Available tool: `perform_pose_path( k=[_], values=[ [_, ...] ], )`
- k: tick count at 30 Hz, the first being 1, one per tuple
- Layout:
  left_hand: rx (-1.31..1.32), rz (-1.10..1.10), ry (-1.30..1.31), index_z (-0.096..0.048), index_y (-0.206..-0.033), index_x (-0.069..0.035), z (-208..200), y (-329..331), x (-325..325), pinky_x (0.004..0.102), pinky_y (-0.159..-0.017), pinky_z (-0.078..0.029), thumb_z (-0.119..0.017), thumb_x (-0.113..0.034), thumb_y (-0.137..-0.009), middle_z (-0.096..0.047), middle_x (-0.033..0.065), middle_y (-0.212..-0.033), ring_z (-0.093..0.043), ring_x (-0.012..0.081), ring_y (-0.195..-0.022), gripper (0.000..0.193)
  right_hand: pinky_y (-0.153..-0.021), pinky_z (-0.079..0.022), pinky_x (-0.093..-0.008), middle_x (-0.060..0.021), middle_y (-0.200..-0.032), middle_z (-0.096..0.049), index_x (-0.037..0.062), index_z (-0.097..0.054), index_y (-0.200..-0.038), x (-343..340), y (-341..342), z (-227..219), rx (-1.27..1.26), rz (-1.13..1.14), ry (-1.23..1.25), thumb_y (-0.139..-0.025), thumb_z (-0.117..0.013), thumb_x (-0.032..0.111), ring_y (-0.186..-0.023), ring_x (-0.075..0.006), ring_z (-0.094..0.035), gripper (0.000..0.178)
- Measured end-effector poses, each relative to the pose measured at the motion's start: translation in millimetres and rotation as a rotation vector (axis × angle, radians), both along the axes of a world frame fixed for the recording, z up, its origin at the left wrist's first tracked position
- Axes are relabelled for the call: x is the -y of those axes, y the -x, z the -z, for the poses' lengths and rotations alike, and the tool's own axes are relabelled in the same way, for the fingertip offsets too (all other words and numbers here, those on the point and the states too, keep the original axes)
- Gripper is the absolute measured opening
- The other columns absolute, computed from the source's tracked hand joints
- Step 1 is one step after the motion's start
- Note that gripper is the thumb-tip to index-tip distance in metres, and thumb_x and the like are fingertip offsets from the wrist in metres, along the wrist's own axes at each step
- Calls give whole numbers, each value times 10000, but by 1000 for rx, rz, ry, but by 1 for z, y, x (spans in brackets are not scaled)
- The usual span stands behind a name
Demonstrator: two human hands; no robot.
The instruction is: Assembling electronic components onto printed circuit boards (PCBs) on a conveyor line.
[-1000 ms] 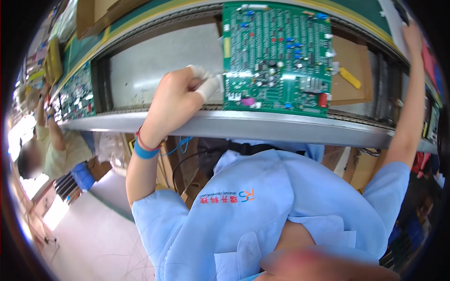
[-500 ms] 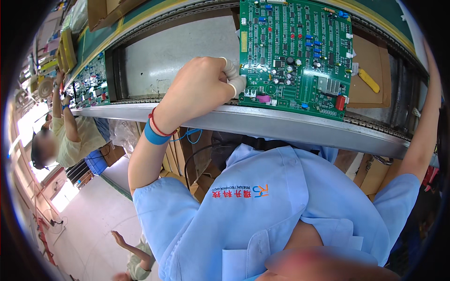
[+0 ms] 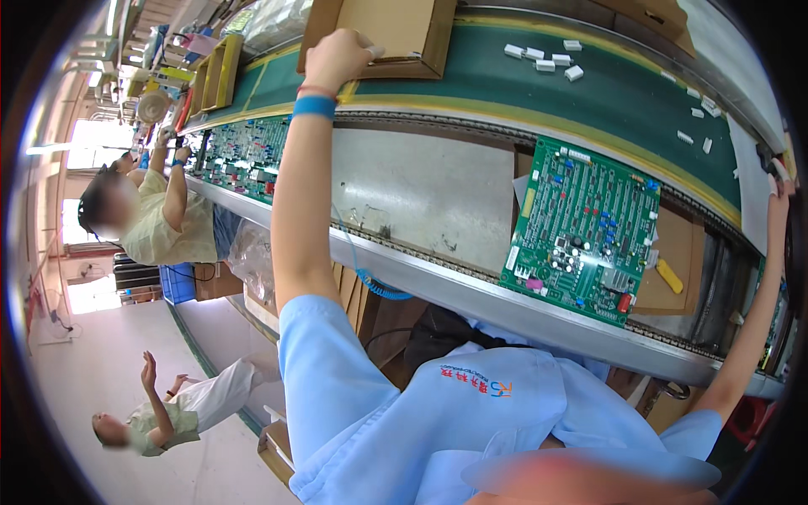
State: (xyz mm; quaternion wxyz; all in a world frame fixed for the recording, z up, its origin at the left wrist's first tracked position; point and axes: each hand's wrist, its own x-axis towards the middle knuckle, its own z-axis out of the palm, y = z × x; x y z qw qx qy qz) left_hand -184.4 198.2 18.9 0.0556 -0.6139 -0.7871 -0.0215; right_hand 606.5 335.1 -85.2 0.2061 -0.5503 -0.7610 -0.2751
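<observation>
My left hand [image 3: 339, 59] reaches to the far side of the belt. Its bent fingers, with pale finger covers, are over the near-left edge of a cardboard box [image 3: 427, 55]; whatever they may hold is hidden. A green circuit board [image 3: 560, 215], dense with small parts, sits across the conveyor rails in front of me, with neither hand touching it. At the far right rim is my right hand [image 3: 781, 178], also wearing pale finger covers, beside a white sheet [image 3: 752, 181]. It is too small and dark there to make out its grip.
Several white connectors [image 3: 544, 65] lie on the green belt [image 3: 471, 63]. A yellow-handled tool [image 3: 670, 276] rests on cardboard beside the board. More circuit boards [image 3: 244, 147] stand on the line at left, where a co-worker [image 3: 164, 194] works. Another person [image 3: 181, 408] is behind.
My left hand has left the board's left edge and moved up and left to the cardboard box. The view has shifted, showing more of the belt. My right arm still stretches to the far right.
</observation>
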Motion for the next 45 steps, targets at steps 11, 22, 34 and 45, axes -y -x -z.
perform_pose_path(
  k=[11,22,34,45],
  values=[
    [267,139,439,-679,-977,34,4,16,-62,319,-656,-494,-621,-78,-826,-671,98,-802,-608,186,-715,196,-735,-472,-226,10,-1050,-632,137,-628,-1239,148,275,-86,-728,-521,576,-887,-653,96,-831,-76,-562,355],
    [157,308,311,-606,-752,10,2,17,-53,340,-620,-473,-636,-62,-757,-598,72,-677,-590,175,-679,79,-559,-490,-309,-86,-917,-648,58,-638,-1064,261,386,-71,-334,-804,738,-715,-732,2,-705,-228,-640,366],
    [478,282,-13,-589,-689,-32,3,5,-37,286,-594,-475,-785,-102,-721,-627,40,-680,-587,129,-637,210,-608,-507,-329,-46,-938,-625,55,-665,-1005,276,400,-63,-54,-729,692,-717,-736,60,-745,-218,-635,297],
    [453,368,-79,-660,-861,13,18,-11,-46,295,-634,-508,-723,-162,-808,-663,64,-736,-627,158,-683,193,-575,-451,-341,-85,-842,-624,110,-692,-1035,213,382,-103,-274,-551,544,-817,-732,224,-650,-251,-569,249]
  ],
)
